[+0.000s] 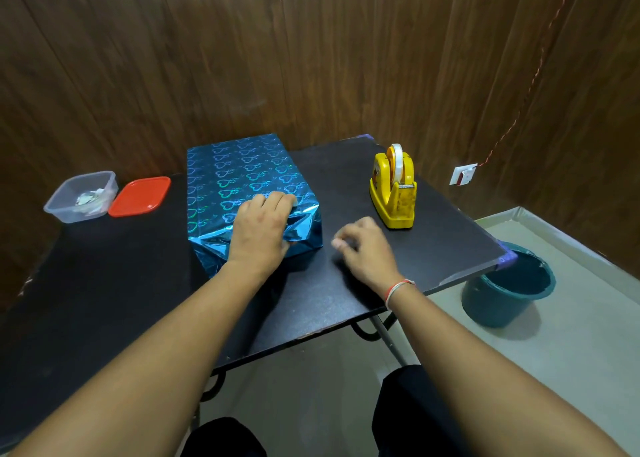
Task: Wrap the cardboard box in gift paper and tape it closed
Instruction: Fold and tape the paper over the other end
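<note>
Box [242, 179] in glossy, creased foil paper [301, 231]

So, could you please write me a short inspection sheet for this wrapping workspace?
Surface: black table, dark top.
Job's things: box in blue gift paper, near end flap folded; yellow tape dispenser to its right.
Clutter: clear container, red lid beside it.
Hands: left hand presses the flap; right hand beside the box, blurred.
Cables: red wire to wall socket.
Surroundings: wood-panel wall, teal bucket on floor.
</note>
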